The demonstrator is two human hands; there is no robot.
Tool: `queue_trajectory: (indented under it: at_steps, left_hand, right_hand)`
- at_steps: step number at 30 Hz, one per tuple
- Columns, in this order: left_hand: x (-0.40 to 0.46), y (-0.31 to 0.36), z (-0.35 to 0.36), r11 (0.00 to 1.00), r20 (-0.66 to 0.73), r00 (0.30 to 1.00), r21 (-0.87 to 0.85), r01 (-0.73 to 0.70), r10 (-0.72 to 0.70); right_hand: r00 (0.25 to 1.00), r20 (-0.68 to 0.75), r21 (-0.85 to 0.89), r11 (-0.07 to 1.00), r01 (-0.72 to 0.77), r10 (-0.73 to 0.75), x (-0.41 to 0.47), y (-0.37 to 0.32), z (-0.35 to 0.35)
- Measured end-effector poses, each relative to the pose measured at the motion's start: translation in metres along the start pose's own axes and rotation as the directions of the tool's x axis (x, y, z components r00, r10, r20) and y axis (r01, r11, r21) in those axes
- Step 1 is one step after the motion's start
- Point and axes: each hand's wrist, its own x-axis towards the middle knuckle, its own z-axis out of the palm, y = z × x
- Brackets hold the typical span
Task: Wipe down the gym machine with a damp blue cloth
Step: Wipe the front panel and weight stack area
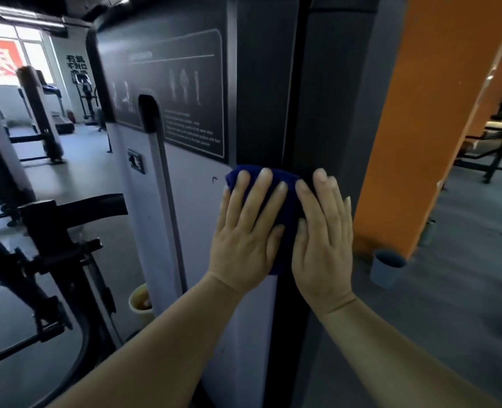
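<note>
Against the tall shroud of the gym machine [252, 92], a deep blue cloth [285, 184] lay bunched and pressed flat beneath two hands. It looked soft and thick, folded into a rounded pad, its upper edge showing above the fingertips and a strip of it running down between the palms. It sat where the pale grey panel met the dark vertical strip, just below the black instruction placard [185, 92] with its thin white border and faint figures.

Left hand [246, 231] was spread open, fingers straight, pushing the cloth onto the panel. Right hand [323, 240] lay flat beside it, fingers also straight, partly on the cloth's right edge and partly on the dark matte strip. Neither hand was curled around anything.

Smooth and hard, the machine's cover had rounded corners and a dark slot [149, 113] cut near its left side. An orange pillar [429, 113] stood just to the right, and black steel frames [37, 231] crowded the left. A pale bucket [140, 301] sat on the grey floor by the machine's base.
</note>
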Motion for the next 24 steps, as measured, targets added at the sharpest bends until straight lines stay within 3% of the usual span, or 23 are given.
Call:
queue_trajectory:
  at_steps: [5,9,11,16,21,24]
  left_hand:
    - [-0.059,0.009,0.009,1.0,0.145,0.989,-0.002,0.022,-0.021]
    - [-0.011,0.036,-0.004,0.955,0.033,0.959,-0.087,0.282,-0.28]
    - [-0.009,0.037,-0.002,0.938,0.027,0.944,-0.107,0.33,-0.329]
    - [-0.059,0.022,0.007,0.984,0.086,0.985,-0.083,0.156,-0.149]
    - [0.0,-0.003,0.0,0.895,-0.011,0.977,-0.403,0.192,-0.215]
    - [-0.029,-0.027,0.004,0.876,0.048,0.996,-0.474,0.089,-0.075]
  right_hand:
    - [0.995,0.097,-0.13,0.991,0.029,-0.017,-0.004,0.001,0.001]
    - [0.995,0.1,-0.11,0.994,-0.015,0.026,-0.003,-0.004,0.003]
    - [0.994,0.096,-0.074,0.996,-0.049,0.056,-0.003,-0.01,0.003]
    - [0.995,0.076,-0.054,0.997,-0.062,0.066,-0.005,-0.015,0.001]
    - [0.987,-0.09,-0.002,0.991,-0.131,0.13,-0.001,-0.04,0.016]
    - [0.986,-0.099,0.0,0.991,-0.133,0.132,-0.001,-0.057,0.033]
